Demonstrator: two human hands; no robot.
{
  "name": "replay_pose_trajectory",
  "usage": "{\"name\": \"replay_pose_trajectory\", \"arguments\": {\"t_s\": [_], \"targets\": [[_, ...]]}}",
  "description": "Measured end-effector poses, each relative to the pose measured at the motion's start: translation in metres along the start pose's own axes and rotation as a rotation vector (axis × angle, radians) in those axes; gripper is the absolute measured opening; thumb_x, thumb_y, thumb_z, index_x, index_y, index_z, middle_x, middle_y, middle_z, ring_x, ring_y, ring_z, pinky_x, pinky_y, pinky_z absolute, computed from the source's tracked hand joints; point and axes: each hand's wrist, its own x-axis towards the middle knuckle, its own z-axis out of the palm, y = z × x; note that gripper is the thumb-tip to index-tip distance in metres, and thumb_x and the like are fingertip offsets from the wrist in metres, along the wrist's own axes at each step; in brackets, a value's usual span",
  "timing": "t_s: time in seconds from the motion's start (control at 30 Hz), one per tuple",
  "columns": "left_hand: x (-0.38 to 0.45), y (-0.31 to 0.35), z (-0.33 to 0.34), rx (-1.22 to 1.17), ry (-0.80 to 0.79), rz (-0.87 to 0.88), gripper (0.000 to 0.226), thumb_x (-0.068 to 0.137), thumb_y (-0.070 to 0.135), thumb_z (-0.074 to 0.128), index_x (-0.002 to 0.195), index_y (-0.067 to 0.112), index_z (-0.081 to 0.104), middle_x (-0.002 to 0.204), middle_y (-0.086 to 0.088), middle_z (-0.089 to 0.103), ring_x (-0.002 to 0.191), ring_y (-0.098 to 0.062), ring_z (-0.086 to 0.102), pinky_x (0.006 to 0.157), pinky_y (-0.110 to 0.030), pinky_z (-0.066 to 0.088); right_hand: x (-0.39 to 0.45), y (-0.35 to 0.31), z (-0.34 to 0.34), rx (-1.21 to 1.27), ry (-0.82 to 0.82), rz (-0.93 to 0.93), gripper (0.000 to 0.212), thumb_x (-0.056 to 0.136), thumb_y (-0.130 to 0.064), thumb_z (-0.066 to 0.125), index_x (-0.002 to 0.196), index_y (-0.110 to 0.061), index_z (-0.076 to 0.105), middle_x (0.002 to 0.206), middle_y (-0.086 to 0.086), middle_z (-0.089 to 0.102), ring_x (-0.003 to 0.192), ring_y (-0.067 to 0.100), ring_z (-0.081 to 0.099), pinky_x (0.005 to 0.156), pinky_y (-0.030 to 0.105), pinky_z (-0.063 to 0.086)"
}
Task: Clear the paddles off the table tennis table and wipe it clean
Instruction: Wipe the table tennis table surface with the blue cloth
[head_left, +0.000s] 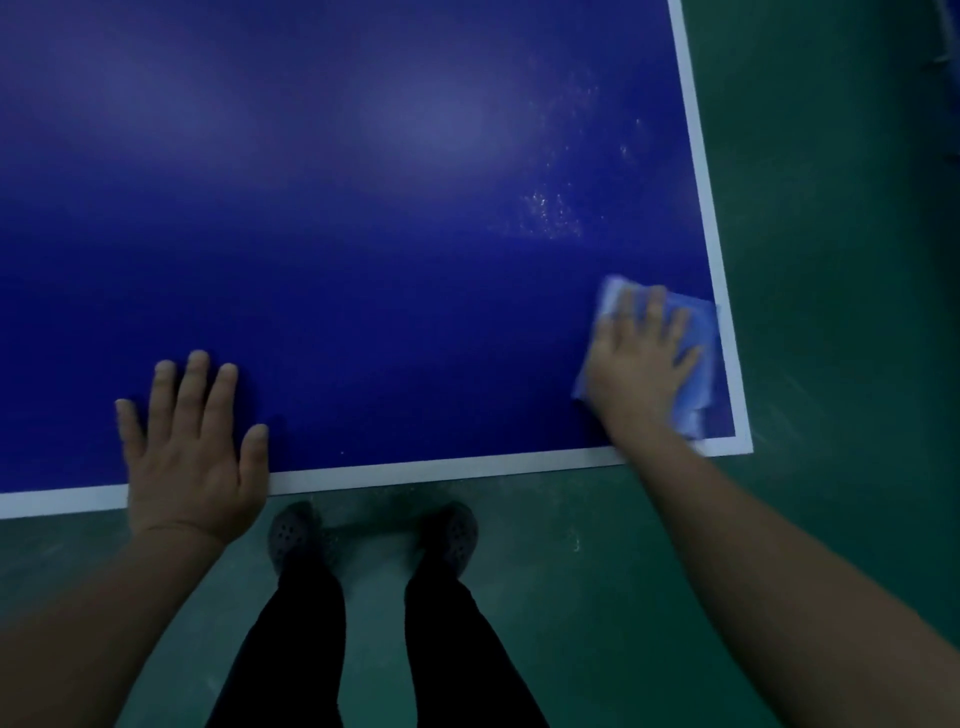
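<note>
Nearest the camera, two legs in dark trousers stood on the green floor, with perforated grey shoes pointing toward the worktop. Just beyond the feet ran the white border line along the near edge of the blue surface. The left hand lay flat across that edge, palm down and fingers spread, its grip released and holding nothing. Over to the right, near the corner of the worktop, the right hand pressed down with splayed fingers on a light blue cloth, flat on top of it rather than clenched around it; the cloth lay on the blue surface just inside the white side line, and looked blurred. Farther in from the cloth, a patch of pale speckles or droplets showed on the blue, trailing away up the right side. Beyond that the surface was plain blue with soft light reflections.
</note>
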Motion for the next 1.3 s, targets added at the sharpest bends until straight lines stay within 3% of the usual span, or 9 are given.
{"name": "replay_pose_trajectory", "arguments": {"t_s": [0.1,0.17,0.4,0.6,0.8,0.87,1.0,1.17,1.3], "targets": [[-0.001,0.0,0.0,0.004,0.013,-0.003,0.072,0.098,0.054,0.016,0.157,0.013,0.024,0.167,-0.007,0.011,0.154,-0.025,-0.002,0.122,-0.055,-0.003,-0.084,-0.037,0.03,-0.126,-0.059,-0.638,0.056,0.101,-0.048,0.023,0.156,-0.035,0.022,0.166,0.0,0.013,0.153,0.034,0.004,0.118,0.065,0.005],[-0.001,0.001,-0.001,-0.002,0.018,0.005,0.072,0.098,0.054,0.017,0.156,0.012,0.025,0.166,-0.008,0.013,0.154,-0.026,0.0,0.122,-0.056,-0.003,-0.09,-0.027,0.029,-0.194,-0.098,-0.89,0.053,0.103,-0.051,0.025,0.154,-0.037,0.026,0.165,-0.003,0.019,0.153,0.031,0.007,0.119,0.063,0.007],[-0.001,0.0,-0.002,-0.001,0.016,0.02,0.072,0.097,0.053,0.018,0.157,0.013,0.022,0.167,-0.005,0.01,0.154,-0.025,-0.001,0.122,-0.053,-0.006,-0.018,-0.067,0.011,-0.198,-0.076,-0.695,0.06,0.099,-0.057,0.01,0.157,-0.038,0.011,0.167,-0.007,0.002,0.153,0.025,-0.01,0.12,0.057,-0.008],[-0.004,-0.005,0.0,-0.079,0.043,0.038,0.068,0.099,0.049,0.015,0.157,0.014,0.022,0.166,-0.004,0.01,0.154,-0.024,0.001,0.121,-0.058,0.0,-0.07,-0.168,0.032,-0.29,-0.171,-1.235,0.058,0.102,-0.057,0.013,0.157,-0.04,0.015,0.167,-0.005,0.004,0.153,0.028,-0.008,0.118,0.059,-0.011],[-0.004,-0.004,0.0,-0.072,0.035,0.034,0.068,0.099,0.049,0.013,0.158,0.016,0.021,0.166,-0.003,0.01,0.154,-0.024,0.001,0.121,-0.058,0.0,-0.056,-0.088,0.017,-0.43,-0.283,-1.773,0.051,0.105,-0.051,0.024,0.155,-0.041,0.021,0.165,-0.006,0.014,0.153,0.031,0.002,0.119,0.062,0.003],[-0.003,-0.004,0.001,-0.062,0.033,0.03,0.068,0.099,0.05,0.013,0.158,0.017,0.021,0.167,-0.003,0.01,0.154,-0.024,0.0,0.121,-0.057,0.0,-0.029,-0.092,0.015,-0.415,-0.215,-1.65,0.051,0.105,-0.053,0.018,0.154,-0.041,0.015,0.165,-0.006,0.012,0.153,0.031,0.002,0.12,0.06,0.001],[-0.002,-0.004,0.0,-0.047,0.01,0.028,0.069,0.099,0.051,0.012,0.158,0.018,0.018,0.167,-0.003,0.007,0.154,-0.023,-0.003,0.122,-0.056,-0.002,-0.032,-0.136,0.023,-0.224,-0.106,-1.045,0.053,0.103,-0.055,0.01,0.154,-0.04,0.01,0.166,-0.007,0.01,0.154,0.025,-0.003,0.121,0.052,-0.01],[-0.002,-0.004,0.001,-0.056,0.009,0.022,0.069,0.098,0.051,0.015,0.158,0.017,0.021,0.167,-0.004,0.01,0.154,-0.025,0.0,0.121,-0.057,0.0,-0.069,-0.08,0.024,-0.301,-0.172,-1.046,0.056,0.104,-0.056,0.008,0.156,-0.036,0.016,0.166,-0.005,0.011,0.154,0.023,-0.004,0.121,0.055,-0.003],[-0.002,-0.005,0.001,-0.068,0.029,0.027,0.069,0.098,0.051,0.017,0.157,0.015,0.023,0.166,-0.005,0.012,0.154,-0.026,0.003,0.121,-0.059,0.001,-0.054,-0.049,0.017,-0.25,-0.11,-0.594,0.063,0.099,-0.056,0.007,0.158,-0.034,0.014,0.165,-0.011,-0.004,0.151,0.017,-0.018,0.121,0.052,-0.009]]}}
